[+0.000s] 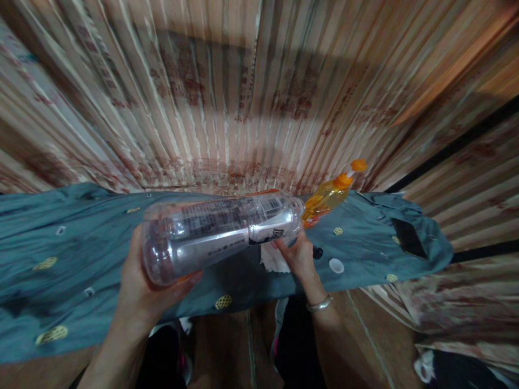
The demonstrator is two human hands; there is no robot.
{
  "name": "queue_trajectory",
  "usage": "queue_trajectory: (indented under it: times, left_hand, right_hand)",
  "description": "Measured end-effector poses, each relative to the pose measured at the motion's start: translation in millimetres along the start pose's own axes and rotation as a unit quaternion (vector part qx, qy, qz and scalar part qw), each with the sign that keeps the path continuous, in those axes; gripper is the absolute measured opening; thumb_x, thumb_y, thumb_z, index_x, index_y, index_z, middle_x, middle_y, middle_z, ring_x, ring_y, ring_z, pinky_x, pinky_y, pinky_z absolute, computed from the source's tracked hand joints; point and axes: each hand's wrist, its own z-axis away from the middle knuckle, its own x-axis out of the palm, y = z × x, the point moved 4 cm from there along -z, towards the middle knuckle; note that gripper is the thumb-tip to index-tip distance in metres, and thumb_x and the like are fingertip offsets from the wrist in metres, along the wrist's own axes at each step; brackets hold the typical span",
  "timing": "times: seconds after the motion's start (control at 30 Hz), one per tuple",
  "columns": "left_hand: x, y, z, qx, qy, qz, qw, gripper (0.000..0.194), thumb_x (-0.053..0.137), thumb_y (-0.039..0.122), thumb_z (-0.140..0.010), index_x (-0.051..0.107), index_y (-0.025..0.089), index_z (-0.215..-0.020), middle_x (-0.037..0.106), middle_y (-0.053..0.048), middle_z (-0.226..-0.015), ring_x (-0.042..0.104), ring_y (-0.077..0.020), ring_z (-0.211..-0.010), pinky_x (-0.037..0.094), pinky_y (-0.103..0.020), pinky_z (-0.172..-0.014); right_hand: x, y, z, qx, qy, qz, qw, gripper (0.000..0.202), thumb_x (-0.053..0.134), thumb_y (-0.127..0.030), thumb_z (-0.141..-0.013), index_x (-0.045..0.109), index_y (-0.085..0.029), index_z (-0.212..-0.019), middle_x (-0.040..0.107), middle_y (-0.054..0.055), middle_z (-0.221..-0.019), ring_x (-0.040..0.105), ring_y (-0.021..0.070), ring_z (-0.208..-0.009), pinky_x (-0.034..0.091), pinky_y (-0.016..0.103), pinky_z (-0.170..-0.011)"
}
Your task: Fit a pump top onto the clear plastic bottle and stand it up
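Surface: a worktop (81,254) draped in a grey-blue cloth with little yellow round patches, running right across the view.
Room: a pleated curtain (251,97) with faded red print hangs right behind it, and there's brown floor below the worktop edge.
Bottle: a big clear plastic bottle with a printed label (219,232), looks empty, held tipped on its side above the cloth, base toward the camera and neck pointing away to the right.
Left hand: the left hand (141,286) cups the base from underneath, fingers curled round it, thumb along the near edge, so a firm hold.
Right hand: the right hand (298,251) is up at the neck end, fingers closed around it; the cap area is hidden, so can't tell exactly what they pinch. Silver bangle on that wrist.
Other stuff: an orange squeeze bottle with an orange flip cap (330,194) stands just past the neck, a small white cap (336,265) and a small black cap (318,252) lie on the cloth near the right hand, and a dark phone (408,237) sits further right.
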Motion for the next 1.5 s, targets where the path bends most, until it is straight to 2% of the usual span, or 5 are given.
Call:
queue_trajectory:
  times: [0.23, 0.5, 0.77, 1.2, 1.5]
  left_hand:
    - [-3.6, -4.7, -0.1, -0.016, 0.01, 0.02, 1.0, 0.079, 0.096, 0.024, -0.036, 0.067, 0.032, -0.109, 0.069, -0.004, -0.121, 0.067, -0.0366, -0.118, 0.063, -0.045, -0.091]
    - [-0.5, -0.1, -0.3, -0.005, 0.003, 0.014, 1.0, 0.076, 0.096, 0.031, -0.042, 0.065, 0.032, -0.111, 0.069, -0.004, -0.122, 0.067, -0.0363, -0.118, 0.063, -0.048, -0.091]
    - [1.0, -4.7, 0.1, -0.007, -0.009, 0.04, 0.999, 0.077, 0.094, 0.023, -0.044, 0.065, 0.034, -0.115, 0.065, -0.002, -0.128, 0.061, -0.036, -0.128, 0.054, -0.052, -0.111]
    - [-5.4, -15.1, 0.8, -0.005, -0.008, 0.037, 0.999, 0.089, 0.098, 0.026, -0.04, 0.064, 0.029, -0.122, 0.066, -0.004, -0.121, 0.066, -0.0326, -0.121, 0.06, -0.042, -0.099]
    - [-0.3, -2.8, -2.9, 0.035, -0.012, 0.014, 0.999, 0.077, 0.093, 0.029, -0.047, 0.066, 0.033, -0.119, 0.067, -0.004, -0.125, 0.067, -0.0311, -0.119, 0.063, -0.04, -0.094]
  right_hand:
    - [1.1, 2.2, 0.2, -0.003, 0.0, 0.004, 1.0, 0.083, 0.06, -0.073, -0.081, 0.057, -0.009, -0.132, 0.077, 0.019, -0.101, 0.075, 0.0347, -0.095, 0.06, 0.044, -0.08]
    - [0.5, 1.1, 0.4, 0.008, -0.005, 0.018, 1.0, 0.073, 0.069, -0.061, -0.08, 0.057, -0.011, -0.132, 0.077, 0.017, -0.101, 0.075, 0.034, -0.096, 0.06, 0.043, -0.081]
    - [0.6, 1.1, 0.6, 0.012, -0.01, -0.001, 1.0, 0.072, 0.069, -0.057, -0.08, 0.056, -0.013, -0.134, 0.078, 0.016, -0.105, 0.074, 0.0329, -0.098, 0.06, 0.044, -0.084]
    - [-1.4, -2.2, 0.2, 0.017, -0.007, -0.014, 1.0, 0.077, 0.069, -0.059, -0.078, 0.056, -0.01, -0.135, 0.077, 0.018, -0.108, 0.074, 0.0352, -0.102, 0.059, 0.047, -0.087]
    - [-0.2, -0.7, -0.1, 0.015, -0.008, -0.014, 1.0, 0.074, 0.068, -0.059, -0.079, 0.056, -0.012, -0.135, 0.077, 0.017, -0.105, 0.074, 0.0349, -0.098, 0.06, 0.049, -0.086]
